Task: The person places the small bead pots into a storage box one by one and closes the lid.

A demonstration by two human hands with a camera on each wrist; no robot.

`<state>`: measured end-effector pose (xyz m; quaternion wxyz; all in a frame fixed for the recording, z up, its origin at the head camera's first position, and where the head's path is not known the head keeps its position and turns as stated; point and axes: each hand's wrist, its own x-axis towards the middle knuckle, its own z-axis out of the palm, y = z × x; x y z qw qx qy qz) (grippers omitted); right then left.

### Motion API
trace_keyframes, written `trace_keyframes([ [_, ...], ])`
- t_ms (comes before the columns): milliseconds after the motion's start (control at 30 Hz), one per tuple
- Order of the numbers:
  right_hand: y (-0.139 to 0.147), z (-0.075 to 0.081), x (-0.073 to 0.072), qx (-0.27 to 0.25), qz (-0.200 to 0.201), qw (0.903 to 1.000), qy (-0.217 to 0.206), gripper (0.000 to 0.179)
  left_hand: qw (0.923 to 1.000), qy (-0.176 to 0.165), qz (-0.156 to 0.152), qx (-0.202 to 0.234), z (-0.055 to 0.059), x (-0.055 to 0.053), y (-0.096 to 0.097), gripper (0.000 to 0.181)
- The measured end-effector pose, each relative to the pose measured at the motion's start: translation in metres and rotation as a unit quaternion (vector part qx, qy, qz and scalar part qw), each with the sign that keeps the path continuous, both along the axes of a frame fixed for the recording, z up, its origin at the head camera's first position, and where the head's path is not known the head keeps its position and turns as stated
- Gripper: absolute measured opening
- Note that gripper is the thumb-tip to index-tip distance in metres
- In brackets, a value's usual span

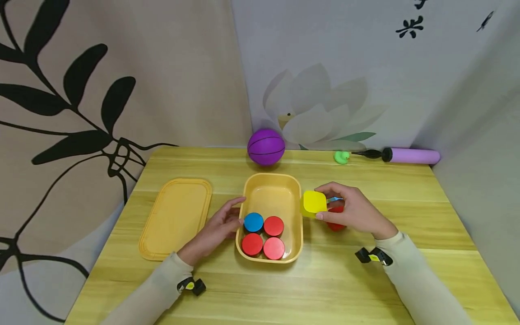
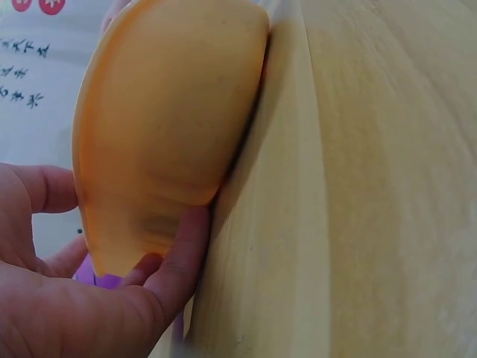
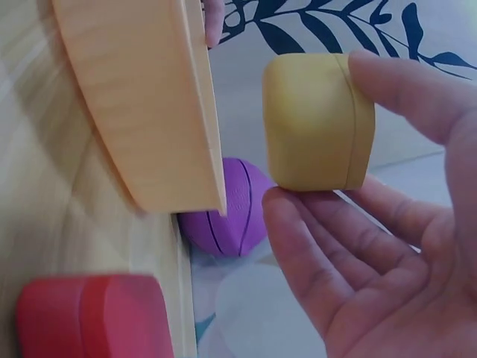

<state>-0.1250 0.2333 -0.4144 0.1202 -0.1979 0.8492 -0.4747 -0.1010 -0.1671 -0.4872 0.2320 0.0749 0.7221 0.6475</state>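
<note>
My right hand [image 1: 357, 208] pinches a small yellow rounded-square lidded box [image 1: 313, 203] between thumb and fingers. That box is held up beside the right rim of an orange-yellow plastic tub [image 1: 276, 194]. My left hand [image 1: 217, 228] holds the tub's left side, fingers at the rim and against the outer wall [image 2: 171, 112]. Inside, at the near end, sit a blue round-topped piece [image 1: 253, 222] and several red ones [image 1: 253, 244]. Under the right hand is a red rounded box [image 3: 93, 317], partly hidden, with a light-blue thing [image 1: 334, 199] showing between the fingers.
A flat orange-yellow lid [image 1: 176, 219] lies left of the tub. Along the table's back edge are a purple ball [image 1: 266, 147], a green toy duck [image 1: 341, 157] and a purple hand pump [image 1: 412, 156]. Curtains [image 1: 195, 76] hang close behind the wooden table [image 1: 325, 289].
</note>
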Motion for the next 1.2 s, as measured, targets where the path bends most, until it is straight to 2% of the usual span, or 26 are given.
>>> trace_keyframes([
  [300,-0.039,-0.004,-0.017,-0.022,0.023,0.9993,0.019,0.058,1.0000,-0.004,-0.001,0.006,0.001,-0.001,-0.001,0.060],
  [600,-0.076,-0.010,-0.030,-0.035,0.031,0.9989,0.009,0.059,0.9999,-0.010,-0.005,-0.005,0.005,0.000,-0.001,0.061],
  [733,-0.092,-0.013,-0.034,-0.032,0.043,0.9986,-0.005,0.065,0.9999,-0.010,-0.007,-0.003,0.005,0.000,-0.001,0.061],
  [1000,-0.125,-0.026,-0.040,0.014,0.068,0.9974,0.021,0.060,0.9999,-0.007,-0.012,-0.001,0.003,-0.001,-0.003,0.062],
  [1200,-0.139,-0.033,-0.041,0.076,0.076,0.9927,0.055,0.059,0.9998,-0.016,-0.007,-0.003,0.006,0.000,-0.002,0.059],
])
